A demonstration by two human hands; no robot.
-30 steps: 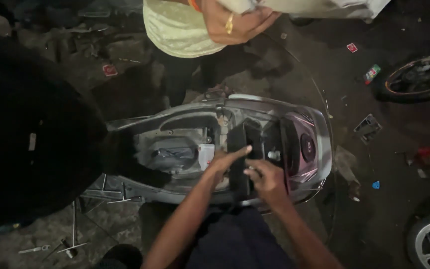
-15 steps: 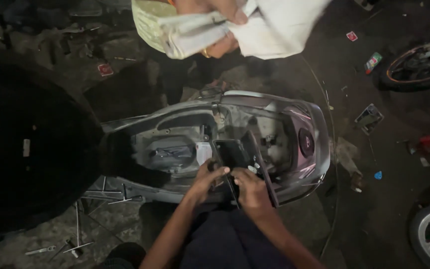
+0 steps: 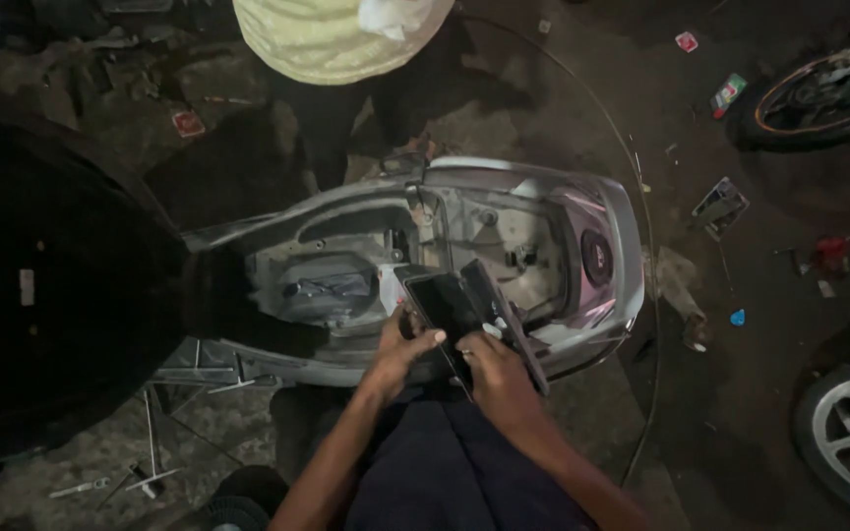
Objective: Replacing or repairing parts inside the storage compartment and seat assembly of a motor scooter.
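Left hand (image 3: pixel 400 352) and right hand (image 3: pixel 494 377) each grip the black panel (image 3: pixel 459 307)

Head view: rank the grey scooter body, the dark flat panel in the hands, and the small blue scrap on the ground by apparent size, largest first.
1. Grey scooter body
2. Dark flat panel, held by both hands
3. Blue scrap

The panel sits nearer the camera, yet the gaps are clear.

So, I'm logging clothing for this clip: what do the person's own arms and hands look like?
Both forearms are bare, with no sleeves in view. The left hand and right hand wear no gloves; no ring, watch or bracelet shows in the dim light.
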